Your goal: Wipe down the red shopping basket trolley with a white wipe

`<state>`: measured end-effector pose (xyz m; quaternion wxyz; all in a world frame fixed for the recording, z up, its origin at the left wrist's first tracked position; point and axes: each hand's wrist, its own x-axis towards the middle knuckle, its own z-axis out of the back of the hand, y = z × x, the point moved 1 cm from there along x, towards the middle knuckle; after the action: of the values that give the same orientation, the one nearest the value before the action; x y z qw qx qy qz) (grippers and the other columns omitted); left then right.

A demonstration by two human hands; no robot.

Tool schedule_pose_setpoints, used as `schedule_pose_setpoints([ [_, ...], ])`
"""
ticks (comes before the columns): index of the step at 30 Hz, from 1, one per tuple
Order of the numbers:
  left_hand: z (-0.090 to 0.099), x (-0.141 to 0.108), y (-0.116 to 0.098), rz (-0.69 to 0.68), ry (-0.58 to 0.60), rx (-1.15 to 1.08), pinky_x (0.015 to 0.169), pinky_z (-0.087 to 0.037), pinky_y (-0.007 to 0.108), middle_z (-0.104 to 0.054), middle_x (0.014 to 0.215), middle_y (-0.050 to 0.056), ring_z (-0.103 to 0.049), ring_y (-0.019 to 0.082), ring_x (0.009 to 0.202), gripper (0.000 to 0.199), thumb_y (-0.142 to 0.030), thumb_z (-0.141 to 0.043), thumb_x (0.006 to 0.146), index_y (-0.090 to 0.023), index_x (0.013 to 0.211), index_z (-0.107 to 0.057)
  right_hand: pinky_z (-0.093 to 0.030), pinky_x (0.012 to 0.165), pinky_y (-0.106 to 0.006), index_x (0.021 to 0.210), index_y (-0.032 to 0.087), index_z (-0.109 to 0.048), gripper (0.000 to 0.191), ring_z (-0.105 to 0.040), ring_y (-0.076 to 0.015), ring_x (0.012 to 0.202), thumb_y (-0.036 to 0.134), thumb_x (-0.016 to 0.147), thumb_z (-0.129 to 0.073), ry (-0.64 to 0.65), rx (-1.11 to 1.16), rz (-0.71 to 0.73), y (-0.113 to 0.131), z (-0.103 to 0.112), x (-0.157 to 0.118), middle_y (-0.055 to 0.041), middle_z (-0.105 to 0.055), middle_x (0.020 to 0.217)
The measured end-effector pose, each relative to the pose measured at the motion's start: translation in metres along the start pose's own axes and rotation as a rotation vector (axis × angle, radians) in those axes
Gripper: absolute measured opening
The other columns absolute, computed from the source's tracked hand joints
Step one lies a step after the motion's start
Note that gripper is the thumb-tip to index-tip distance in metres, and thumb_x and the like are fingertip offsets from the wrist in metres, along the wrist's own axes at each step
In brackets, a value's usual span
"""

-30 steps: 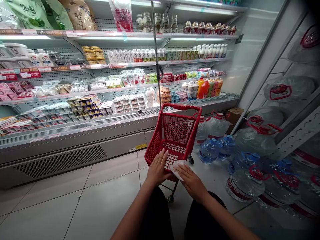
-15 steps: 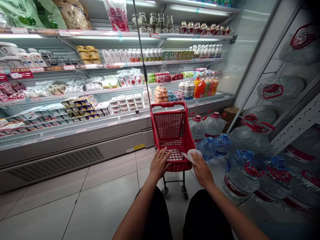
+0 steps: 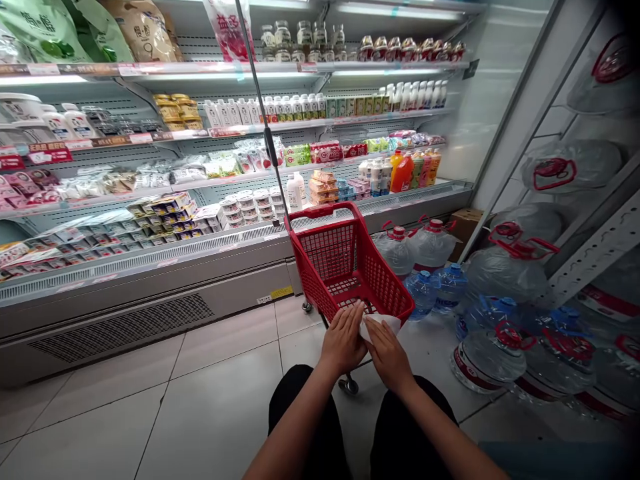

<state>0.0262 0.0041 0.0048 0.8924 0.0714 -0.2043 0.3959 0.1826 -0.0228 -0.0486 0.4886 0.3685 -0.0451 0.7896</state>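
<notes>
In front of my knees stands a small red plastic shopping cart (image 3: 383,277) with slatted sides and a thin metal pole rising at its far left. My right hand (image 3: 389,357) presses a crumpled white tissue (image 3: 391,323) against the cart's near rim, with its fingers over it. Close beside it, my left hand (image 3: 343,340) lies with fingers stretched out along the near left corner of the basket. The fingertips of both hands nearly meet at the tissue. What lies under my left palm is hidden.
Beyond the cart runs an open chiller (image 3: 240,267) with shelves of bottles, cups and packets. Large water jugs (image 3: 487,360) stand on the floor at the right, with blue-capped bottles (image 3: 421,293) close to the cart. A perforated metal upright (image 3: 595,250) rises there too.
The cart has turned, so its near end points further right and its pole leans further left. My left hand has moved right, close to my right hand. The tissue stays with my right hand.
</notes>
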Motion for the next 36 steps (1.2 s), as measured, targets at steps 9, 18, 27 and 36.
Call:
schedule_pose_setpoints([
  [9, 0.009, 0.031, 0.040, -0.015, -0.005, 0.098, 0.130, -0.022, 0.048, -0.026, 0.171, -0.003, -0.026, 0.021, 0.158, 0.064, -0.053, -0.042, 0.106, -0.038, 0.164, -0.021, -0.028, 0.127, -0.056, 0.162, 0.021, -0.033, 0.056, -0.045, -0.0269, 0.148, 0.037, 0.109, -0.030, -0.071, -0.048, -0.298, -0.075, 0.041, -0.031, -0.0116, -0.051, 0.157],
  [18, -0.022, 0.047, -0.024, 0.085, -0.067, 0.072, 0.130, -0.026, 0.047, -0.014, 0.174, 0.006, -0.019, 0.027, 0.160, 0.074, -0.051, -0.043, 0.105, -0.024, 0.167, -0.014, -0.026, 0.126, -0.055, 0.167, 0.029, -0.014, 0.060, -0.035, -0.0240, 0.154, 0.032, 0.108, -0.025, -0.121, -0.126, -0.356, -0.045, 0.034, -0.018, -0.0053, -0.037, 0.167],
  [27, 0.003, 0.056, 0.025, -0.024, -0.074, 0.086, 0.132, -0.020, 0.049, -0.036, 0.167, -0.001, -0.035, 0.022, 0.154, 0.057, -0.038, -0.040, 0.107, -0.031, 0.163, -0.031, -0.027, 0.127, -0.050, 0.167, 0.029, -0.017, 0.061, -0.042, -0.0238, 0.149, 0.031, 0.107, -0.028, -0.119, -0.151, -0.252, -0.083, 0.050, -0.027, -0.0043, -0.043, 0.163],
  [36, 0.041, 0.058, 0.065, 0.144, -0.186, 0.140, 0.131, -0.008, 0.062, -0.059, 0.151, 0.004, -0.045, 0.030, 0.147, 0.049, -0.035, -0.043, 0.105, -0.030, 0.152, -0.051, -0.030, 0.125, -0.057, 0.166, 0.021, -0.024, 0.061, -0.036, -0.0307, 0.152, 0.040, 0.107, -0.025, -0.273, -0.092, -0.480, -0.129, 0.052, -0.029, -0.0105, -0.041, 0.164],
])
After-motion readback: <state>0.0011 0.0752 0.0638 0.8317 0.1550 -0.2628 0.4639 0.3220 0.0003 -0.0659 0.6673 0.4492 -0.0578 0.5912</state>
